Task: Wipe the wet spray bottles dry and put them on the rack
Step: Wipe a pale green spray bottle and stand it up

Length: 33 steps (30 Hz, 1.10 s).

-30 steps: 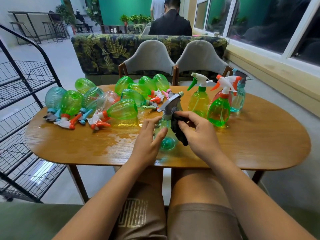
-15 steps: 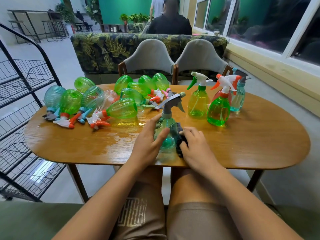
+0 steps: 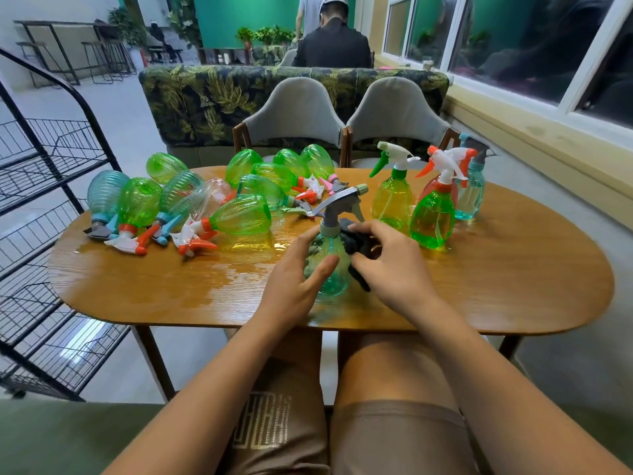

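Note:
A teal spray bottle with a grey trigger head point(image 3: 330, 269) stands upright on the wooden table point(image 3: 513, 269) in front of me. My left hand point(image 3: 294, 286) holds its left side, fingers wrapped around the body. My right hand point(image 3: 394, 265) grips a dark cloth point(image 3: 358, 246) and presses it against the bottle's right side and neck. Several wet bottles point(image 3: 239, 214), green, teal and clear, lie on their sides at the table's left and back. Three bottles stand upright at the right: a yellow-green one point(image 3: 392, 197), a green one point(image 3: 433, 217), a light-blue one point(image 3: 471, 193). The black wire rack point(image 3: 44, 186) stands left of the table.
A film of water point(image 3: 219, 275) shines on the table left of the held bottle. Two grey chairs point(image 3: 291, 114) face me across the table, with a leaf-patterned sofa back behind them. A window ledge runs along the right. A person sits with their back turned in the background.
My right hand with the cloth went down to the bottle's base and has now come back up to its neck. The bottle stays upright in my left hand.

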Tool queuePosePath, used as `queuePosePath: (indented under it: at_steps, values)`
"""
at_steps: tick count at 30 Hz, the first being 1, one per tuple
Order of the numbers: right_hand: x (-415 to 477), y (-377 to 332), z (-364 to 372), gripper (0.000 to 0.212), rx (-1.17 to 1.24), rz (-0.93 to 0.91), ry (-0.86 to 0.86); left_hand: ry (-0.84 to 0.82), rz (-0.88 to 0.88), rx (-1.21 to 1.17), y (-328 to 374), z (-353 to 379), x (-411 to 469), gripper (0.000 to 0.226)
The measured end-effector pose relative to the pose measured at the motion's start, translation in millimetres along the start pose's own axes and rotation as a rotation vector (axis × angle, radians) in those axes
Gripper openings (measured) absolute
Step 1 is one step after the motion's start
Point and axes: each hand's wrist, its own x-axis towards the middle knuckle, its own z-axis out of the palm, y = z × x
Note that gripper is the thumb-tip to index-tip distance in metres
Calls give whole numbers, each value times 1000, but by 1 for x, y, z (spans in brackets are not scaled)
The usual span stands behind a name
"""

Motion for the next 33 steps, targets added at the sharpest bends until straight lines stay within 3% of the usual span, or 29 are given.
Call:
queuePosePath:
  at_steps: [8,16,20,27,33]
  values:
    - [-8,24,17,42,245,4,53,27,20,2,-1,-1,2,61]
    - [-22,51,35,45,-167,32,-123,50,19,17,-1,-1,0,60]
    - [-19,49,29,45,-201,56,-143,41,-4,-15,0,-3,-2,58]
    - [-4,43,17,39,301,273,-66,13,-12,13,4,-3,-2,53]
    - [1,24,3,47,422,72,-36,-34,-21,-17,9,-4,-4,59]
